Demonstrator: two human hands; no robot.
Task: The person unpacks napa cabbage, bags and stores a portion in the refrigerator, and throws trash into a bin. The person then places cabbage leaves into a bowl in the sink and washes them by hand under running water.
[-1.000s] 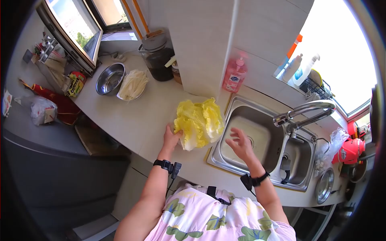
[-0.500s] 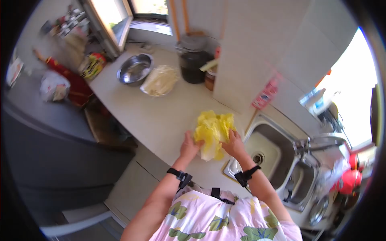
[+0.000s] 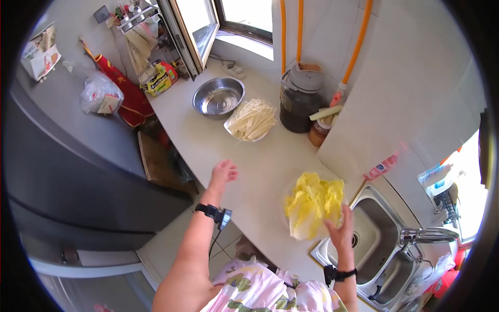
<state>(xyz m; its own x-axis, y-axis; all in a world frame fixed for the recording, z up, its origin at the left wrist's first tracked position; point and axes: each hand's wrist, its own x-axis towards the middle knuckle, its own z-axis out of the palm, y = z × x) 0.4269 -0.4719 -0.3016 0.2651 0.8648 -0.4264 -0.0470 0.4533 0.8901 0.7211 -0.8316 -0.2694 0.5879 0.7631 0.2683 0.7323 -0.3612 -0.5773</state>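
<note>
Yellow napa cabbage leaves [image 3: 314,200] lie in a heap on the counter near the sink, with what looks like a pale plate partly showing under them. At their right edge is my right hand [image 3: 340,228], its thumb and fingers apart beside the leaves; the thumb seems to touch them. My left hand [image 3: 224,170] hovers over the counter further left, holding nothing, with its fingers loosely bent. Beyond it sits a bundle of enoki mushrooms [image 3: 253,119] on a dish, and next to that a steel bowl [image 3: 218,97].
The double sink [image 3: 382,216] with its faucet [image 3: 429,236] is at the right. A dark lidded container [image 3: 300,99] and a brown jar [image 3: 318,132] stand by the wall. An open window [image 3: 247,21] is at the back. The counter's edge [image 3: 182,164] runs along the left.
My left hand has come off the cabbage and moved left. My right hand stays at the leaves' right edge. The view has shifted, so the counter things appear further right.
</note>
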